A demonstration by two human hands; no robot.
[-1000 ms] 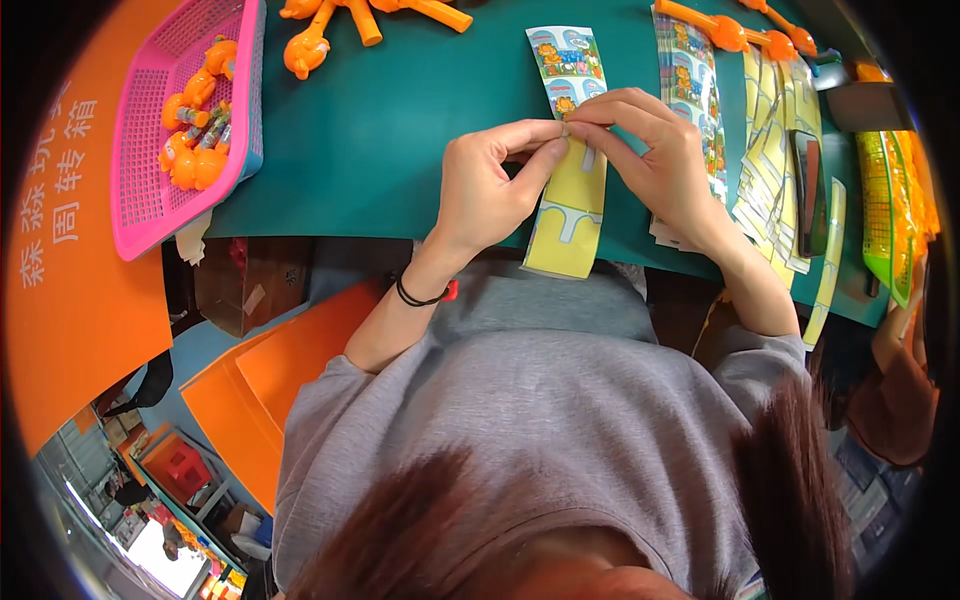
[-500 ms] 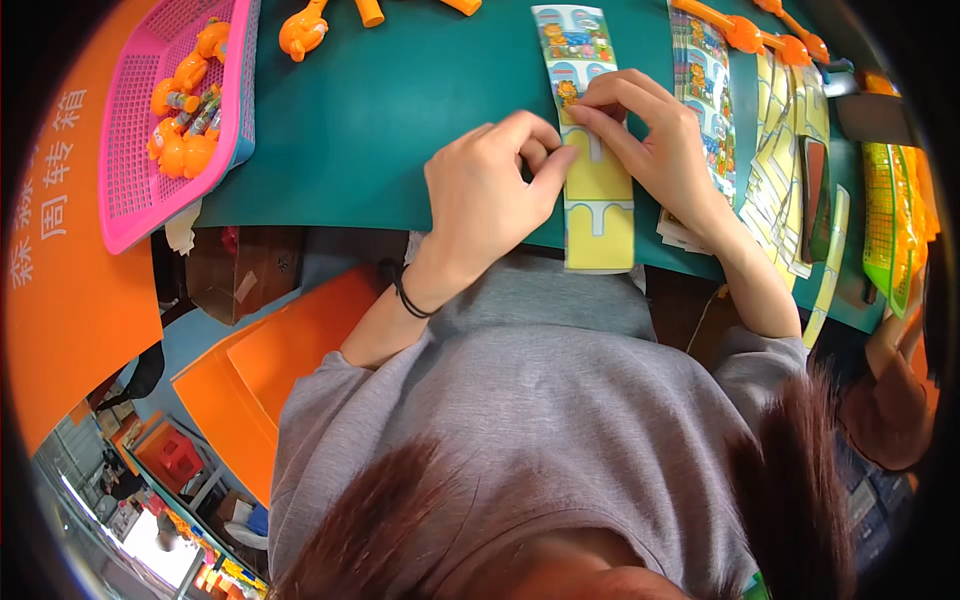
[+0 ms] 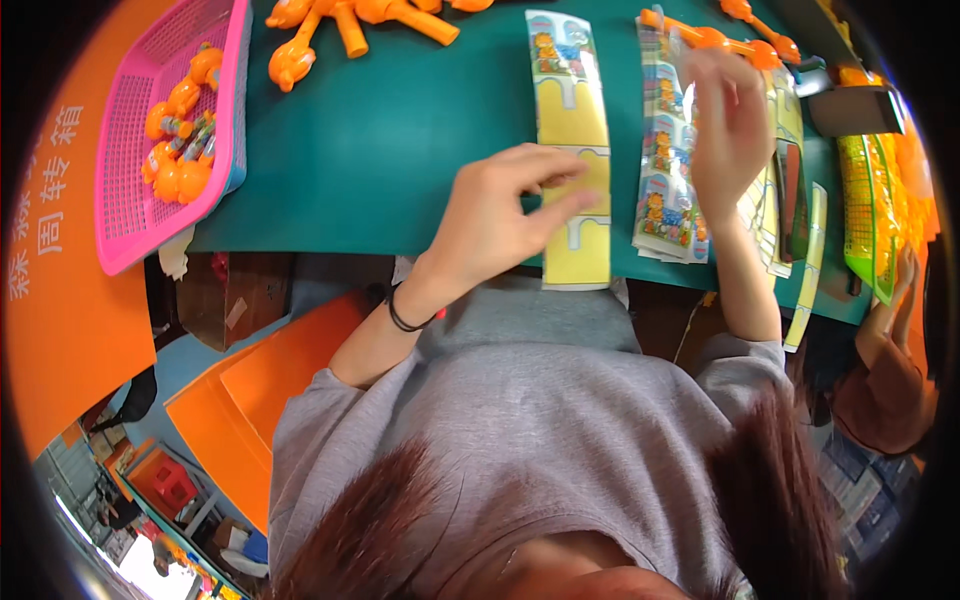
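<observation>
A long sticker strip (image 3: 578, 262) lies on the green table and hangs past its near edge. Its upper end carries a colourful cartoon label (image 3: 562, 50); below that, bare yellow backing shows. My left hand (image 3: 500, 205) rests over the strip's middle, thumb and fingers apart, with nothing visible between them. Farther right, my right hand (image 3: 733, 130) is raised above a stack of printed label strips (image 3: 665, 190), close to an orange stick-shaped toy part (image 3: 708, 38). Motion smears its fingers, and whether they hold a label cannot be made out.
A pink mesh basket (image 3: 238, 120) with orange pieces stands at the left. Orange toy parts (image 3: 350, 28) lie at the far edge. Yellow backing strips (image 3: 808, 265) and a green basket (image 3: 862, 215) are at the right. A co-worker's arm (image 3: 885, 315) shows there.
My right hand has left the strip and moved right, over the label stack. One of the strip's two printed labels is gone, exposing yellow backing. My left hand's thumb and fingers have spread.
</observation>
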